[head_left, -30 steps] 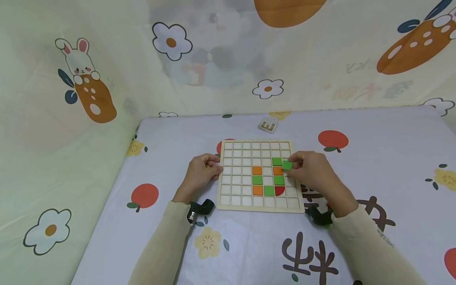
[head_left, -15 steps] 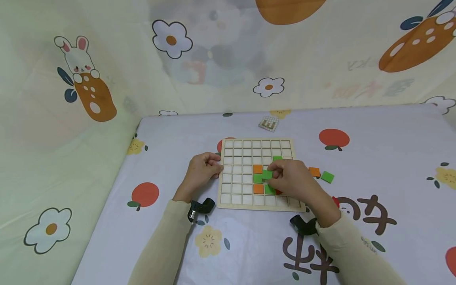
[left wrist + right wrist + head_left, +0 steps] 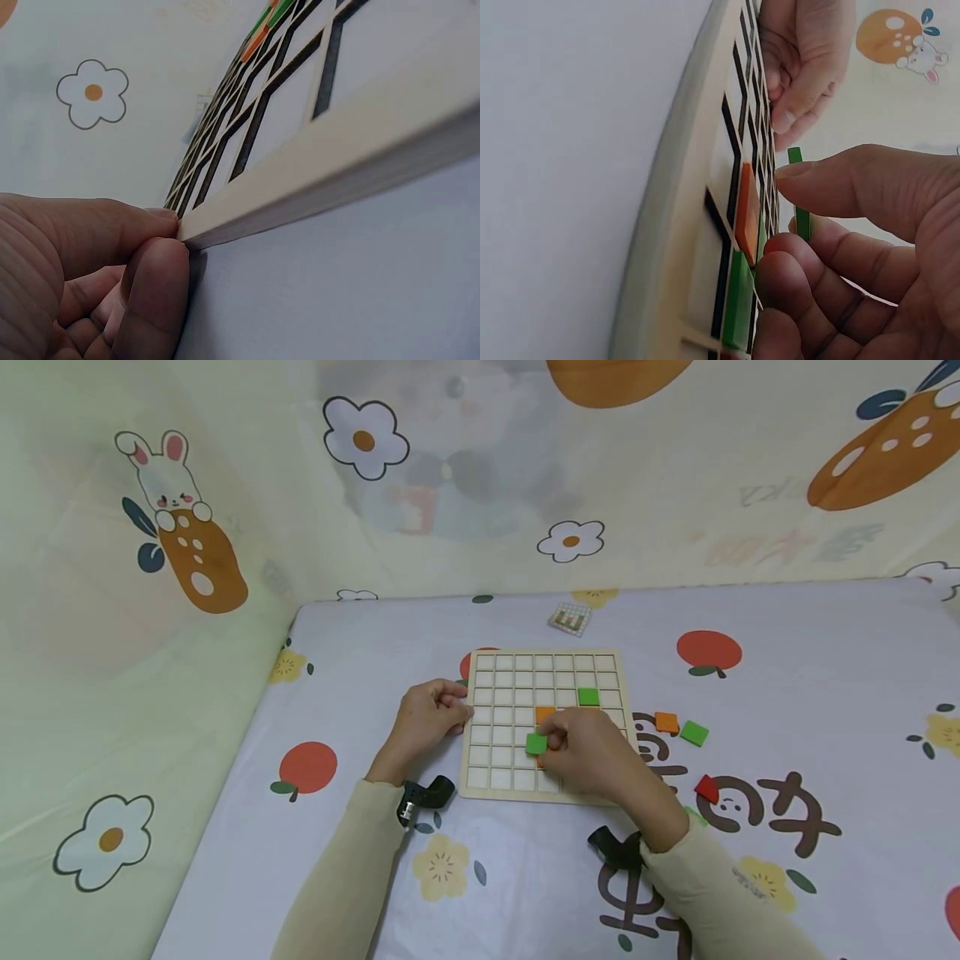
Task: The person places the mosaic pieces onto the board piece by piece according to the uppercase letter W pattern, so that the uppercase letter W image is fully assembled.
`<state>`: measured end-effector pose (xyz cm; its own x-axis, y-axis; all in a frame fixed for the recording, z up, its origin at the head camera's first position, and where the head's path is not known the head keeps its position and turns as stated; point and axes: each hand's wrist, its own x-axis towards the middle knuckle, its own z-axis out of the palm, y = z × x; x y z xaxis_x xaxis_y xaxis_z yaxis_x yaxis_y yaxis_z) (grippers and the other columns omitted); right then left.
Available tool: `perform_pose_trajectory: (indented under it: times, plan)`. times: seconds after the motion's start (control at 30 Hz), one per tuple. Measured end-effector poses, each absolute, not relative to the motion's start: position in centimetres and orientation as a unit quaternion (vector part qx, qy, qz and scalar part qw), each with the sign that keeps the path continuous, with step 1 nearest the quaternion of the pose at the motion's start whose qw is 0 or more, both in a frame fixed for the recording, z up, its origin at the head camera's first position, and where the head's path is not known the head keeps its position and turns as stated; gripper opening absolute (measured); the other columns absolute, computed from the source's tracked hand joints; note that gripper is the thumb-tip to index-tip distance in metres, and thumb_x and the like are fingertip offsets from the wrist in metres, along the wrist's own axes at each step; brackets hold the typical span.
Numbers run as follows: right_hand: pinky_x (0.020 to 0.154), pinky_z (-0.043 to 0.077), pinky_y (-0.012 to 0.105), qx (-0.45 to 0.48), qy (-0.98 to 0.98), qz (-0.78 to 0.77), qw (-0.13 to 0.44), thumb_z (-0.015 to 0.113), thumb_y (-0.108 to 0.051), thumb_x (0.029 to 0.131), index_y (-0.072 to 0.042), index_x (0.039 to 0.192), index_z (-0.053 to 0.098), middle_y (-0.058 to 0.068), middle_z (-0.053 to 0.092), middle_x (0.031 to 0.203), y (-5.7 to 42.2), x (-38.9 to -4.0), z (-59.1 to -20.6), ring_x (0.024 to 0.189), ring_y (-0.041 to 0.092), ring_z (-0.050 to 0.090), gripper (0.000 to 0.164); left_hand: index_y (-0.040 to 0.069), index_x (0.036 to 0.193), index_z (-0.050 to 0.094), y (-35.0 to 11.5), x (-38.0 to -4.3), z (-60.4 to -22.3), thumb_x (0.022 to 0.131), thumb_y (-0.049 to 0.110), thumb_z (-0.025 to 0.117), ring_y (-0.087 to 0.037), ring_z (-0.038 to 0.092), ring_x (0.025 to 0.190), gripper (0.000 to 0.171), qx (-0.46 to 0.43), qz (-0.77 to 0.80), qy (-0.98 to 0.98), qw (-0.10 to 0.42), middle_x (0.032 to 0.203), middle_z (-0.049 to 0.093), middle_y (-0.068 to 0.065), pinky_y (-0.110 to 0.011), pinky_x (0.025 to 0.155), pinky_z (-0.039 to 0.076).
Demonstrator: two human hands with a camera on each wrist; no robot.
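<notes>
A wooden grid board (image 3: 498,793) lies on the table with coloured tiles in some of its cells. My right hand (image 3: 588,750) pinches a green square tile (image 3: 536,744) between thumb and fingers, over the board's middle. In the right wrist view this tile (image 3: 803,217) is held on edge above the grid. A set orange tile (image 3: 545,714) and a green one (image 3: 588,697) show around the hand, which hides several others. At the board's left edge, my left hand (image 3: 423,718) pinches the frame; the left wrist view has its thumb and forefinger (image 3: 142,225) at the wooden rim.
To the right of the board lie a loose orange tile (image 3: 667,722), a green tile (image 3: 694,733) and a red piece (image 3: 707,788). Another green piece (image 3: 697,815) is partly behind the right sleeve. A small pattern card (image 3: 570,618) lies beyond the board on the printed cloth.
My right hand has carried the green tile leftward from the board's right side to its middle, uncovering the loose pieces at right. The left hand has stayed at the edge.
</notes>
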<state>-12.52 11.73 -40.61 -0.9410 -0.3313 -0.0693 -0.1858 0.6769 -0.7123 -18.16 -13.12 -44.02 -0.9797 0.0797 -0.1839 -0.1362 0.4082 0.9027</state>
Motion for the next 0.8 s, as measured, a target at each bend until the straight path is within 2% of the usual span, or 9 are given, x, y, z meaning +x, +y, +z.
perform_pose_trajectory:
  times: [0.2,0.63,0.8]
  plan:
    - [0.064,0.044,0.030,-0.157,0.915,-0.363,0.086,0.071,0.002,0.079,-0.001,0.100,0.077,0.002,0.058,0.076,11.0,-12.4,-40.9,0.073,0.018,0.053,0.022,-0.001,0.112,0.071,-13.1,-18.2,-44.1,0.091,0.003,0.075,-0.011,0.061,0.063,0.022,-0.013,0.546,0.832,0.095,0.084,0.064,-0.006,-0.020,0.059,0.055]
    - [0.063,0.041,0.030,-0.163,0.920,-0.345,0.084,0.073,0.000,0.077,-0.002,0.099,0.078,0.002,0.056,0.077,10.4,-12.5,-41.2,0.073,0.018,0.051,0.023,-0.001,0.113,0.070,-13.2,-18.5,-44.2,0.091,0.001,0.076,-0.011,0.062,0.064,0.022,-0.010,0.549,0.830,0.094,0.084,0.064,-0.006,-0.020,0.060,0.056]
    - [0.062,0.040,0.030,-0.153,0.921,-0.345,0.100,0.075,-0.001,0.076,-0.004,0.098,0.079,0.003,0.056,0.078,10.2,-12.4,-41.4,0.072,0.018,0.051,0.023,-0.001,0.113,0.070,-13.2,-18.3,-44.1,0.092,0.002,0.075,-0.011,0.062,0.063,0.022,-0.014,0.544,0.833,0.098,0.084,0.064,-0.006,-0.020,0.059,0.055]
